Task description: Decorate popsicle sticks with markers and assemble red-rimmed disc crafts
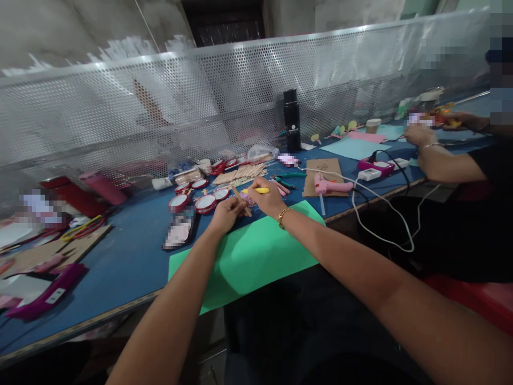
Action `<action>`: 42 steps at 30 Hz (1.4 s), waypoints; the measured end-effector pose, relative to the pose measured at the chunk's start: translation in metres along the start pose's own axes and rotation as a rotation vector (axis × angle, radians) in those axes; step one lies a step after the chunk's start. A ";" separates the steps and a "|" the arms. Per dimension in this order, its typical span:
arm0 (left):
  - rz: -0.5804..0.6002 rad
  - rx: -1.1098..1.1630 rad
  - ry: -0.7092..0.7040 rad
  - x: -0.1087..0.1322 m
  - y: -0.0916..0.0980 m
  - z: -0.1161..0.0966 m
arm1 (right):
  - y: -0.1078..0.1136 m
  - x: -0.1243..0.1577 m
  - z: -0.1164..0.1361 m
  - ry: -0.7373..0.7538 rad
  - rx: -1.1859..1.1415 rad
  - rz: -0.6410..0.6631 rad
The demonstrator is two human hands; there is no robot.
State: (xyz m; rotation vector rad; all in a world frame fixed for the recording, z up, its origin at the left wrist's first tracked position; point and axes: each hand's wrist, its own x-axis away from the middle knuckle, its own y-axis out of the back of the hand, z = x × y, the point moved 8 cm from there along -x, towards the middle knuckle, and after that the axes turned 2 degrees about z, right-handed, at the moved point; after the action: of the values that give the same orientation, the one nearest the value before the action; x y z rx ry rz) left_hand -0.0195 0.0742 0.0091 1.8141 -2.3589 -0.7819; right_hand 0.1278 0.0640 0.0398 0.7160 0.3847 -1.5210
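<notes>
My left hand (226,216) is closed on a flat wooden craft stick (236,192), which sticks up at a slant past the fingers. Just to its right, my right hand (267,199) grips a yellow pen (262,190) close to the stick. Whether the tip touches the wood is hidden by my fingers. Both hands are over the far edge of a green sheet (256,262) that overhangs the table's front. Behind them lie a pile of craft sticks (244,173) and several round red-rimmed pieces (206,203) with white faces.
A black bottle (292,123) stands by the perforated metal screen (248,80). To the right, a pink glue gun (332,185) lies on cardboard, near a white cable (385,243) hanging over the edge. Farther right, a co-worker's hands (420,138) handle something. A purple power strip (60,291) lies left.
</notes>
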 end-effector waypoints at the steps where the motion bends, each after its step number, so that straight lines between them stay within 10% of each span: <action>1: 0.002 0.001 0.003 0.000 0.000 0.000 | 0.000 0.000 0.000 0.002 -0.004 -0.001; 42: 0.058 0.087 0.057 0.002 -0.004 0.003 | 0.001 0.001 -0.002 0.032 -0.186 -0.040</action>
State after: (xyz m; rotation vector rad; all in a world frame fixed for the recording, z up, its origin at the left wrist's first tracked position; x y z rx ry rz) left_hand -0.0174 0.0731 0.0041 1.7648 -2.4334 -0.6216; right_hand 0.1296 0.0645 0.0382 0.5897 0.5597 -1.4906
